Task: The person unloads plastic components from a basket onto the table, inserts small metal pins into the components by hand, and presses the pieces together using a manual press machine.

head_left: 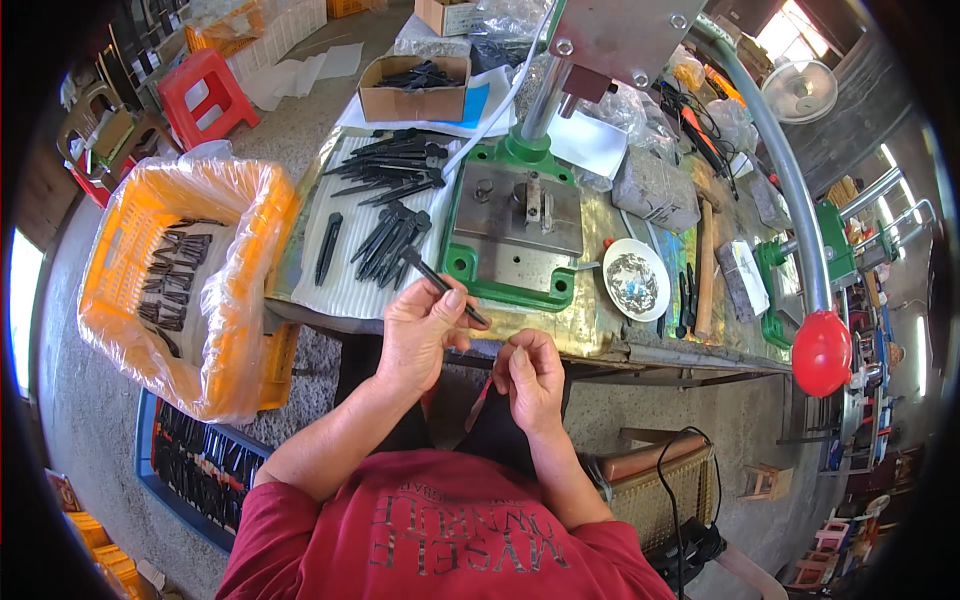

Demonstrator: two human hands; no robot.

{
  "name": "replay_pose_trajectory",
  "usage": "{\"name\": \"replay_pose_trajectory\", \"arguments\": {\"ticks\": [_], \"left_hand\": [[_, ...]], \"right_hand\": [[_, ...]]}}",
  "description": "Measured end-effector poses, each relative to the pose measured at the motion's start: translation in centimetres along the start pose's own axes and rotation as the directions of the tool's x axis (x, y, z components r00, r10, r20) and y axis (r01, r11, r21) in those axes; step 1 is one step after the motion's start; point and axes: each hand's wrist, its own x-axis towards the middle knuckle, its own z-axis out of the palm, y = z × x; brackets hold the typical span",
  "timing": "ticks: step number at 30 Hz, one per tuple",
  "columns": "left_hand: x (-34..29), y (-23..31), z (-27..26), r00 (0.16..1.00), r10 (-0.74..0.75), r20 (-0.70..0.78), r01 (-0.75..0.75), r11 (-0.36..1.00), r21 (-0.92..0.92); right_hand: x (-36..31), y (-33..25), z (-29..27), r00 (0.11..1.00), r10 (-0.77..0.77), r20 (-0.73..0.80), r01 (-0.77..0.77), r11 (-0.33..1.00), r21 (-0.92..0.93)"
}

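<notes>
Presently in hand: one slim black piece [430,272], pinched between thumb and fingers of the left hand [425,330], slanting above the front edge of the desk [590,345], its broader end toward the loose pile of black pieces [395,240].

Right hand [530,380]: beside the left, apart from the piece; fingers curled, thumb and forefinger drawn together.

Handling, as judged: a light, firm pinch near the middle should suit so narrow a piece, with both ends left exposed for the other hand. Working farther in over the desk would be wiser — anything let slip at the edge could drop to the lap or floor. Slow, steady fingertips seem best; the pile lies near enough for a stray knock.

Nearby: green press base [510,290] with a small metal fixture [535,205]; white plate [612,290] of small silvery bits, too fine to tell singly.

Hidden or doubtful: the piece's middle, covered by the left hand; anything within the right-hand pinch — cannot tell; a thin red item [477,403] below the hands, unidentified; the press head [620,40], cut off by the upper border.
</notes>
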Motion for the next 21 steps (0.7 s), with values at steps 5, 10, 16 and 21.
{"name": "replay_pose_trajectory", "arguments": {"ticks": [5,10,16,21], "left_hand": [[4.1,1.5,0.4,0.985,0.155,0.074,-0.168,0.963,0.210],[8.4,3.3,2.5,0.965,0.212,0.156,-0.258,0.877,0.405],[13.2,3.0,3.4,0.937,0.264,0.228,-0.343,0.816,0.466],[14.3,2.6,4.5,0.946,0.236,0.224,-0.325,0.730,0.602]], "right_hand": [[-0.5,-0.1,-0.3,1.000,0.012,0.025,-0.013,1.000,0.010],[-0.8,0.0,-0.9,0.998,0.018,0.058,-0.018,1.000,0.007],[-0.9,0.1,-1.2,0.998,0.025,0.052,-0.025,1.000,0.005],[-1.0,0.3,-1.6,0.999,0.041,0.030,-0.042,0.999,0.022]]}}
